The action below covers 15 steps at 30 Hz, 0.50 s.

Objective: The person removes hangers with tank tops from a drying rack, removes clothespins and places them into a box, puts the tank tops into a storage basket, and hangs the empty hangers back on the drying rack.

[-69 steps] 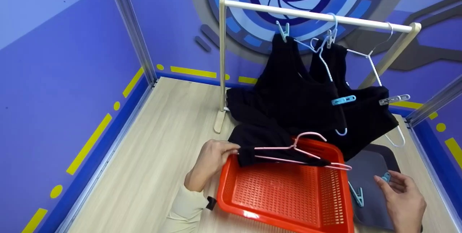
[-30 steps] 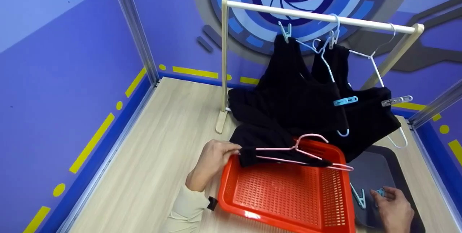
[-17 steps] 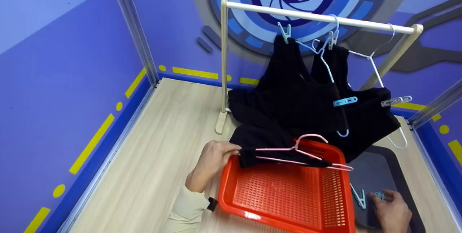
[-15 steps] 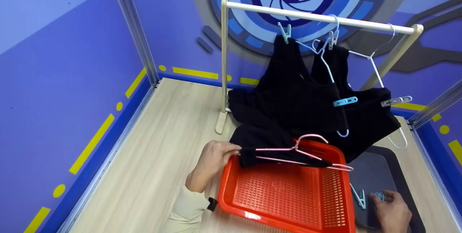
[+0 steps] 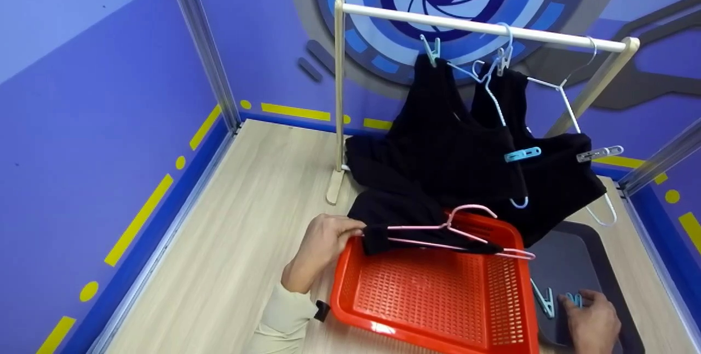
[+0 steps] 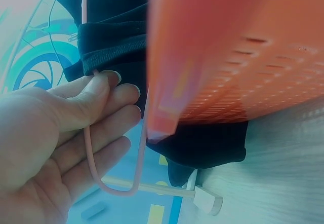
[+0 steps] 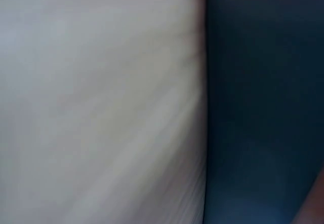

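My left hand (image 5: 323, 236) pinches one end of a pink clothes hanger (image 5: 419, 227), right where the edge of a black garment (image 5: 394, 209) wraps it. In the left wrist view the hanger's looped end (image 6: 119, 191) extends past the fingers. The hanger lies across the far part of a red basket (image 5: 432, 299). At lower right my right hand (image 5: 594, 321) holds a light blue clothespin (image 5: 573, 299) between thumb and fingers, low over a dark grey tray (image 5: 564, 244). A second light blue clothespin (image 5: 544, 299) lies on the tray beside the basket. Sleeve and blur fill the right wrist view.
Behind the basket stands a drying rack with a white rail (image 5: 405, 14). Two black tops (image 5: 454, 146) hang from it on a blue hanger (image 5: 495, 99) and a white hanger (image 5: 569, 104), fastened with several clothespins (image 5: 523, 154). Walls (image 5: 104, 140) enclose the table.
My right hand has moved left and down over the tray with the clothespin, then shifted slightly. The left hand has kept its hold on the hanger.
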### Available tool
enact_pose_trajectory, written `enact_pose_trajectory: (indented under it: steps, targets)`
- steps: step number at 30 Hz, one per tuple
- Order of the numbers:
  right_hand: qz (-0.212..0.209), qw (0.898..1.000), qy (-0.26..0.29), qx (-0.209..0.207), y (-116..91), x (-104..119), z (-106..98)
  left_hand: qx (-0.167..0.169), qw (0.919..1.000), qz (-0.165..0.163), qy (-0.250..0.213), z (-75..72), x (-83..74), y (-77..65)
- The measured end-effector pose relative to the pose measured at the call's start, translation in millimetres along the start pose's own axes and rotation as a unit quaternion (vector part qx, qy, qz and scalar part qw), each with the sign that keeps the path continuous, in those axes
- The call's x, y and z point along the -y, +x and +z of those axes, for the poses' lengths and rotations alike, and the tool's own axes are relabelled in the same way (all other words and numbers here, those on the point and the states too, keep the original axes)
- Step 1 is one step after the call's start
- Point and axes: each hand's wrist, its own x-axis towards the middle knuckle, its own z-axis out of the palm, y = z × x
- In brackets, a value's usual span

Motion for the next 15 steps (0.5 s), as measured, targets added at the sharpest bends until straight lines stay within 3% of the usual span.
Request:
enact_pose_trajectory:
  steps: [9, 15]
  targets:
    - [0.012, 1.0, 0.0, 0.015, -0.4, -0.1, 1.0, -0.001, 1.0, 0.004, 0.002, -0.2, -0.3, -0.2]
    - [-0.001, 1.0, 0.004, 0.003, -0.7, 0.5, 0.5, 0.003, 1.0, -0.001, 0.003, -0.7, -0.1, -0.6]
